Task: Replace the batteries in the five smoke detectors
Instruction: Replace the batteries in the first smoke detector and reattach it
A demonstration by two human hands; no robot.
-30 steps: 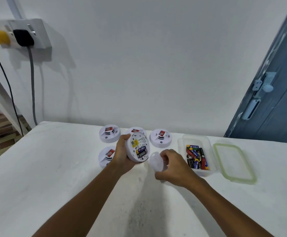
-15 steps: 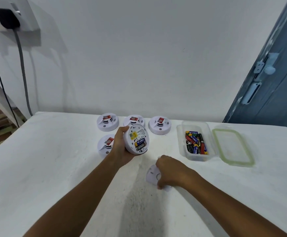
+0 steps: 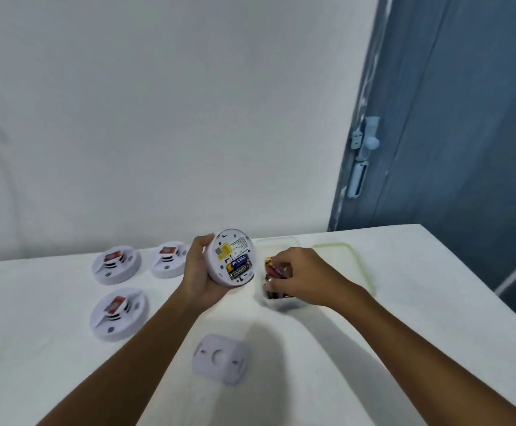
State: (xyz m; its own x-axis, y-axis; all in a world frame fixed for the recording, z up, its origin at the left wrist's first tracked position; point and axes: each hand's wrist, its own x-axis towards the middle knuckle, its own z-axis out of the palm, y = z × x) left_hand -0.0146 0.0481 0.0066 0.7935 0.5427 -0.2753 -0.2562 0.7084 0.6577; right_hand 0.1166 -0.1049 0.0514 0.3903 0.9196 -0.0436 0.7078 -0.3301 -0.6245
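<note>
My left hand [image 3: 199, 276] grips a white round smoke detector [image 3: 230, 256], its back turned up so that two batteries show in the open compartment. My right hand [image 3: 299, 275] reaches into the clear plastic box [image 3: 276, 241] of loose batteries [image 3: 273, 267], with its fingers curled among them. The blur hides whether it pinches one. The detector's white back cover [image 3: 219, 358] lies flat on the table near me. Three more detectors [image 3: 116, 264] [image 3: 169, 259] [image 3: 118, 313] sit face up at the left.
The box's green-rimmed lid [image 3: 342, 262] lies just right of the box. The white table [image 3: 404, 318] meets a white wall behind. A blue door [image 3: 465, 149] with a latch stands at the right, past the table's edge.
My right hand left the back cover on the table and moved up and right into the battery box. The camera has swung to the right. The left hand still holds the detector.
</note>
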